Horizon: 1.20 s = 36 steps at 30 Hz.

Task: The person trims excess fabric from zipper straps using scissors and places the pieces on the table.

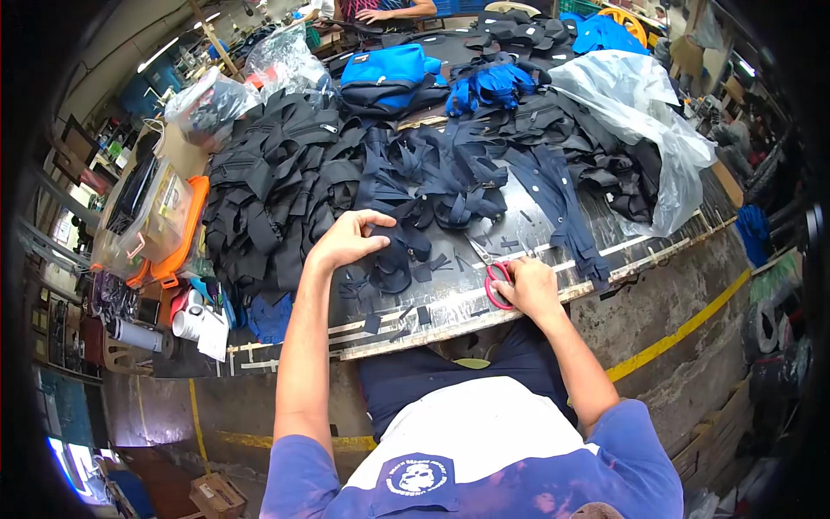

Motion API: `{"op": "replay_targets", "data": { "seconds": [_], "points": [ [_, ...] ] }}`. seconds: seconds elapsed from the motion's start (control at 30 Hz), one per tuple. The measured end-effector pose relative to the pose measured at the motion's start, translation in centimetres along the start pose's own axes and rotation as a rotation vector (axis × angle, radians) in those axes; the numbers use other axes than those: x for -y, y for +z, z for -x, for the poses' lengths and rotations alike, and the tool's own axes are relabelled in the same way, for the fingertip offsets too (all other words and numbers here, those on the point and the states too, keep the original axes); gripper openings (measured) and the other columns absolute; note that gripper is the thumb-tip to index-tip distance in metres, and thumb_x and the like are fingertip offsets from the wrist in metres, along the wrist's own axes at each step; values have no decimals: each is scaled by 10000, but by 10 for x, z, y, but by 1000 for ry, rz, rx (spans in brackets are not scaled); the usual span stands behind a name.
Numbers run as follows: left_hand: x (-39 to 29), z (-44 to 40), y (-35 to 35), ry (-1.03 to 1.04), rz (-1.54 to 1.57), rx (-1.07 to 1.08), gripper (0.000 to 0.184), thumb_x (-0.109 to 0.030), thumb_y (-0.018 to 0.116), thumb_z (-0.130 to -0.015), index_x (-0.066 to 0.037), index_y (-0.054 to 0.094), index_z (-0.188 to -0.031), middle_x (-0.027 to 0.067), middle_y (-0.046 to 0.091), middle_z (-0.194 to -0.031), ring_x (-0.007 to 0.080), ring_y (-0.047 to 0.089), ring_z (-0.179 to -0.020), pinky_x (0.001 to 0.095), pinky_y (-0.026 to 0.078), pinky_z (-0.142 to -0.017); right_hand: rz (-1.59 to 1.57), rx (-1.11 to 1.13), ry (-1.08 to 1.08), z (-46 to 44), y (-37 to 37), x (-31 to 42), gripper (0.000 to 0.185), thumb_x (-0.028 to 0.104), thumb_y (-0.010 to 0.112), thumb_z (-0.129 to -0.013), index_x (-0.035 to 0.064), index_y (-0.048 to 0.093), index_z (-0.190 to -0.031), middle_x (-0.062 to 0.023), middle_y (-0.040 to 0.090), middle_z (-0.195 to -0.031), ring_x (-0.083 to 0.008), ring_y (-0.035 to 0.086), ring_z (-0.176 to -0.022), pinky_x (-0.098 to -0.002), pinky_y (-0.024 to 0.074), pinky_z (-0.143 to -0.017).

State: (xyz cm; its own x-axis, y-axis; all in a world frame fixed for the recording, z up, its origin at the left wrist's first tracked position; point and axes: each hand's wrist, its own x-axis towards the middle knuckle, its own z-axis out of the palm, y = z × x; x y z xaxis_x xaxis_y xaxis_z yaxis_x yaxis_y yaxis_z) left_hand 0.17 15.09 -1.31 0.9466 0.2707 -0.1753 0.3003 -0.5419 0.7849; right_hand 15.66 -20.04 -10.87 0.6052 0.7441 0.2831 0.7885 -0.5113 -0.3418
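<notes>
My right hand is closed on the handles of red scissors near the table's front edge, with the blades pointing up and left. My left hand is raised over the dark fabric, its thumb and forefinger curved with a gap between them; nothing shows in it. Just below and right of it lie navy strap pieces. Small black cut scraps are scattered on the table between the hands. A strip of navy pieces with light round dots stretches beyond the scissors.
A big heap of black fabric pieces is on the left, beside a clear bin with an orange lid. Behind are a blue bag and blue straps. Clear plastic covers pieces on the right. A person's hand shows beyond.
</notes>
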Motion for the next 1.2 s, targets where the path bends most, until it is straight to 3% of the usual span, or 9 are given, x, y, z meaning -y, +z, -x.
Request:
{"op": "replay_targets", "data": {
  "seconds": [0.1, 0.23, 0.33, 0.47, 0.57, 0.7, 1.0, 1.1, 1.2],
  "points": [
    [19, -13, -5, 26, 99, 107, 441, 70, 687, -868, -44, 727, -1292, -34, 691, -899, 10, 530, -731, 201, 447, -653, 6, 7, 56, 0, 2, 3, 361, 351, 853, -789, 23, 715, -847, -182, 704, -887, -386, 681, -826, -463, 550, -738],
    [9, -5, -10, 42, 303, 294, 475, 56, 703, -872, -18, 692, -1341, -35, 712, -970, 1, 538, -759, 180, 451, -677, -10, 84, 101, -1, -1, -5, 359, 267, 847, -814, 9, 704, -1020, -140, 721, -904, -295, 730, -806, -422, 584, -741],
    [-20, 14, -16, 73, 394, 394, 501, 38, 719, -883, -7, 664, -1378, -45, 710, -986, -6, 524, -766, 176, 441, -682, -877, 280, 260, 7, -14, -9, 343, 171, 810, -866, 7, 619, -1100, -52, 674, -868, -157, 686, -772, -329, 572, -720],
    [-53, 28, -13, 169, 423, 484, 527, 14, 743, -898, 1, 633, -1414, -51, 706, -1009, -15, 517, -797, 181, 437, -703, -1478, 475, 224, 30, -22, 25, 400, 141, 843, -860, 42, 554, -1118, 21, 583, -845, -71, 562, -754, -222, 462, -651],
    [-58, 29, -17, 227, 416, 507, 549, 13, 755, -893, 11, 618, -1425, -24, 721, -1074, -11, 559, -861, 180, 469, -756, -1663, 659, 159, 44, -7, 46, 324, 144, 767, -924, 42, 530, -1120, 15, 575, -874, -63, 509, -672, -237, 414, -583],
    [-66, 30, -24, 165, 308, 560, 553, 24, 751, -892, 34, 605, -1426, 29, 728, -1193, 20, 617, -985, 196, 509, -863, -1577, 690, 179, 41, -18, 73, 450, 297, 849, -863, 50, 538, -1076, 19, 555, -817, -71, 536, -723, -206, 426, -631],
    [-73, 29, -14, 205, 457, 605, 564, 29, 739, -895, 31, 590, -1439, 59, 720, -1238, 53, 644, -1034, 213, 524, -914, -1426, 614, 203, 38, -6, 81, 386, 307, 793, -946, 34, 547, -1064, 53, 541, -763, -33, 453, -627, -233, 343, -540],
    [-69, 25, -9, 210, 438, 619, 562, 30, 742, -894, 31, 592, -1436, 62, 717, -1246, 53, 644, -1048, 219, 528, -926, -1359, 656, 219, 28, -5, 80, 461, 356, 811, -879, 16, 571, -1077, -4, 598, -809, -84, 545, -677, -253, 452, -604],
    [-73, 25, -4, 218, 456, 610, 560, 37, 742, -893, 28, 596, -1434, 56, 711, -1259, 53, 641, -1050, 220, 527, -925, -1343, 589, 202, 20, -22, 95, 455, 381, 805, -871, 9, 597, -1030, -9, 600, -773, -91, 553, -661, -260, 453, -600]
  ]
}}
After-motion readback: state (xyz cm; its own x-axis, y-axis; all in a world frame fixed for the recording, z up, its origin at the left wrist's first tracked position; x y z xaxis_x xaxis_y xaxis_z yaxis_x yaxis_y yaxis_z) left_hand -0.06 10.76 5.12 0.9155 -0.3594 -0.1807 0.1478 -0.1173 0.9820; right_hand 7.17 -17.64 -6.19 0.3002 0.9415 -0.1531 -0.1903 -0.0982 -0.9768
